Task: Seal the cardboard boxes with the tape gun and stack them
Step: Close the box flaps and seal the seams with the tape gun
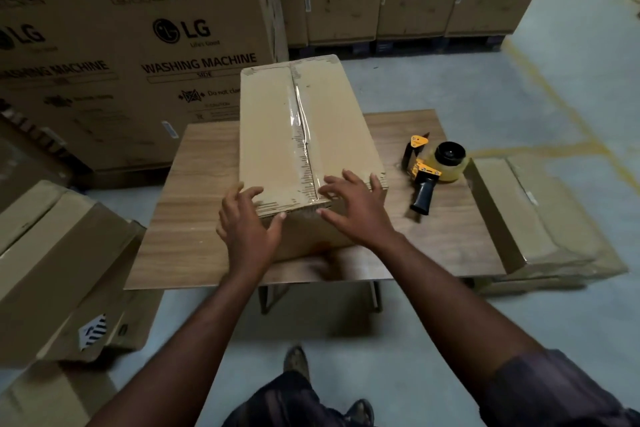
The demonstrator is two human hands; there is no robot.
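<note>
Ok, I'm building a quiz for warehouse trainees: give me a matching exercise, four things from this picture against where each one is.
Things: 1 tape gun; 2 taped box; 3 left hand; 4 washing machine cartons.
Places: a behind the table; b at the box's near left corner; c on the table, right of the box; d middle of the table.
Pairs: 1-c, 2-d, 3-b, 4-a.

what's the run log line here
box: taped, on table | left hand: grip open, on near edge | right hand: grip open, on near edge | tape gun: right of box
</note>
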